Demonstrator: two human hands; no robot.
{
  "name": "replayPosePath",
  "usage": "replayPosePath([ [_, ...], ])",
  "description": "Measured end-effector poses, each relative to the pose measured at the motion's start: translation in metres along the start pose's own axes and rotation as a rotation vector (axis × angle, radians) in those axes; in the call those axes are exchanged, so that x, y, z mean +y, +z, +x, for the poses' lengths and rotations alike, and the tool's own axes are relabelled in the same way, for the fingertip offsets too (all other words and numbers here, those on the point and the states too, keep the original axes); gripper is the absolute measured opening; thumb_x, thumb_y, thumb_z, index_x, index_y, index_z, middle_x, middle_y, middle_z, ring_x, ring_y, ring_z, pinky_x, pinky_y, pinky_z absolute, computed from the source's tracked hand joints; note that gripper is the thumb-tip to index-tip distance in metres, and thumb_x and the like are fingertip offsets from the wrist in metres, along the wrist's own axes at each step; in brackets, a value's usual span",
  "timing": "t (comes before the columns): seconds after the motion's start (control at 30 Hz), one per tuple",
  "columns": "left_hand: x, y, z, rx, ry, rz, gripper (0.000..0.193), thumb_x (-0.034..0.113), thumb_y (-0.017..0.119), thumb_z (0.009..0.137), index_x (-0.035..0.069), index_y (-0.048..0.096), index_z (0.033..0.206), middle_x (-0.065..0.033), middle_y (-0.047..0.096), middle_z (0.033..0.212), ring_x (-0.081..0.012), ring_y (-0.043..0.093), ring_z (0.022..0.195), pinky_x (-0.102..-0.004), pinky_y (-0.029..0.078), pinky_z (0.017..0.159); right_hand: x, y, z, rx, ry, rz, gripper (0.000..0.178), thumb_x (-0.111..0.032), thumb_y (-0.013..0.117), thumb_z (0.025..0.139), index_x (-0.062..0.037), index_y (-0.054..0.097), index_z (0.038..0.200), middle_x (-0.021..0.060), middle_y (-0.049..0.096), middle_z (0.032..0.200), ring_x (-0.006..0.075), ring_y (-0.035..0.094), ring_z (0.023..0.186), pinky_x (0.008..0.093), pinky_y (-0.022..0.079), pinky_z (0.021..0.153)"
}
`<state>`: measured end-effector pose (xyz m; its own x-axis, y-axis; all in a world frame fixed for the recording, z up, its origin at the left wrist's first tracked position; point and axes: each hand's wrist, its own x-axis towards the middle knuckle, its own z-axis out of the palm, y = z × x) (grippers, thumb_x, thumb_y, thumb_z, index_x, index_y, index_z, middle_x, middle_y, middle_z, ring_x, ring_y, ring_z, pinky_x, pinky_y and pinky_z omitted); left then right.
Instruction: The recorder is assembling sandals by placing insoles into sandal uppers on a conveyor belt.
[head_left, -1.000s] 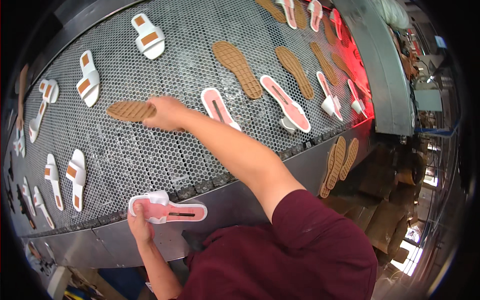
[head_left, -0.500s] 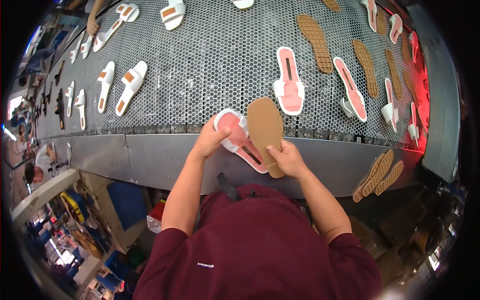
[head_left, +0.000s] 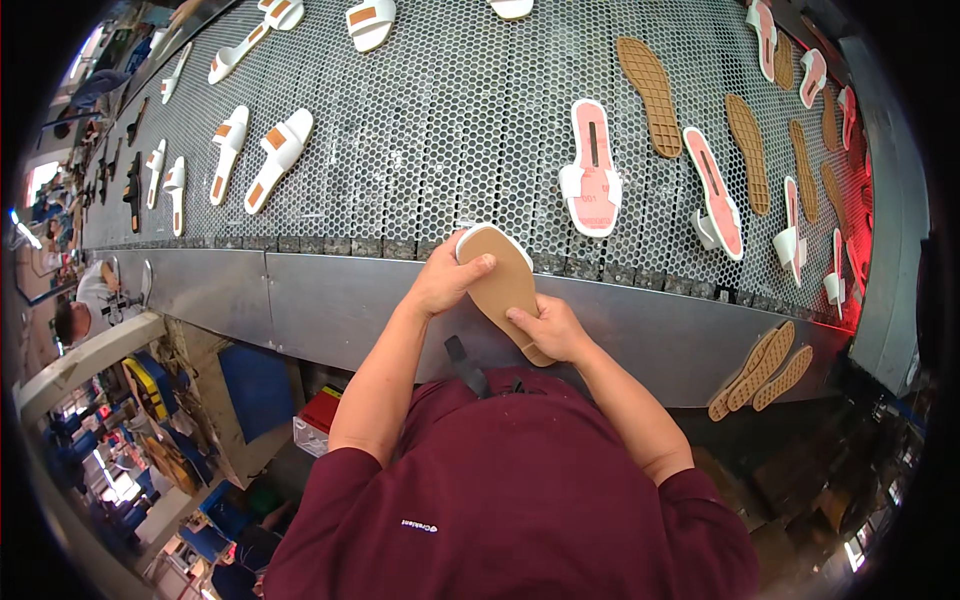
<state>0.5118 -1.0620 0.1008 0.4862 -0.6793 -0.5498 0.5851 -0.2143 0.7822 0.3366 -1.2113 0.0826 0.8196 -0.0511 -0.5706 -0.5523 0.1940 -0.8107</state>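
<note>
Between my hands a tan shoe sole (head_left: 503,285) lies over the pink underside of a white slide sandal (head_left: 522,249), of which only a white rim shows around the toe. My left hand (head_left: 443,280) is closed around the toe end, its thumb pressing on the sole's face. Lower down, my right hand (head_left: 550,327) grips the narrower part toward the heel, thumb on the sole. The fingers of both hands are hidden underneath. Just beyond, on the mesh conveyor, another white sandal (head_left: 595,180) lies with its pink underside up.
The mesh conveyor (head_left: 400,150) carries finished white slides (head_left: 280,160) at left, and tan soles (head_left: 650,95) and pink-bottomed sandals (head_left: 712,190) at right. A metal ledge (head_left: 350,300) runs along its front. Loose soles (head_left: 760,365) rest on the ledge at right.
The sole has moved left onto the sandal's pink underside and now covers it. My left thumb has shifted from the sandal onto the sole. Items on the conveyor appear shifted slightly right.
</note>
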Motion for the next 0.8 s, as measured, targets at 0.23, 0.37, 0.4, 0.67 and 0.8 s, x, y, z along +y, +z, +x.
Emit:
replayPosePath([
  [0.23,-0.002,0.007,0.002,0.007,-0.007,0.036,0.046,0.024,0.067,0.095,0.002,0.050,0.131,-0.0093,0.060,0.121,-0.0175,0.057,0.111,-0.0359,0.047,0.097,0.003,-0.005,0.001,-0.019,0.025,-0.009,0.033,-0.028,0.066,0.094,0.0010,0.068,0.109,0.0061,0.072,0.091,0.0101,0.064,0.081,0.0290,0.052,0.072],
  [0.37,-0.005,0.015,0.002,0.036,0.008,-0.004,0.037,0.020,0.064,0.096,0.002,0.054,0.127,-0.0085,0.063,0.116,-0.0146,0.059,0.105,-0.0329,0.050,0.091,0.001,-0.009,-0.001,-0.022,0.038,-0.024,0.033,-0.029,0.066,0.094,0.0009,0.069,0.108,0.0066,0.072,0.090,0.0104,0.064,0.080,0.0290,0.052,0.072],
  [0.4,-0.005,0.019,0.001,0.050,0.016,-0.025,0.035,0.020,0.063,0.096,0.002,0.056,0.125,-0.0082,0.064,0.114,-0.0135,0.060,0.102,-0.0316,0.051,0.088,-0.001,-0.011,-0.002,-0.023,0.047,-0.044,0.033,-0.030,0.066,0.094,0.0009,0.069,0.107,0.0066,0.072,0.090,0.0105,0.064,0.080,0.0290,0.052,0.072],
  [0.67,0.001,0.036,0.001,0.149,0.086,0.063,0.028,0.014,0.064,0.094,-0.002,0.061,0.116,-0.0078,0.068,0.104,-0.0134,0.064,0.092,-0.0302,0.053,0.081,-0.011,-0.020,-0.005,-0.029,0.078,-0.070,0.034,-0.031,0.067,0.093,0.0005,0.070,0.104,0.0068,0.072,0.087,0.0111,0.064,0.078,0.0299,0.052,0.071],
  [0.8,0.003,0.043,0.000,0.174,0.088,0.068,0.027,0.014,0.064,0.094,-0.002,0.063,0.115,-0.0083,0.069,0.104,-0.0131,0.064,0.092,-0.0297,0.054,0.080,-0.013,-0.027,-0.009,-0.045,0.046,-0.082,0.034,-0.031,0.068,0.092,0.0001,0.069,0.106,0.0071,0.072,0.089,0.0120,0.065,0.079,0.0301,0.052,0.072],
])
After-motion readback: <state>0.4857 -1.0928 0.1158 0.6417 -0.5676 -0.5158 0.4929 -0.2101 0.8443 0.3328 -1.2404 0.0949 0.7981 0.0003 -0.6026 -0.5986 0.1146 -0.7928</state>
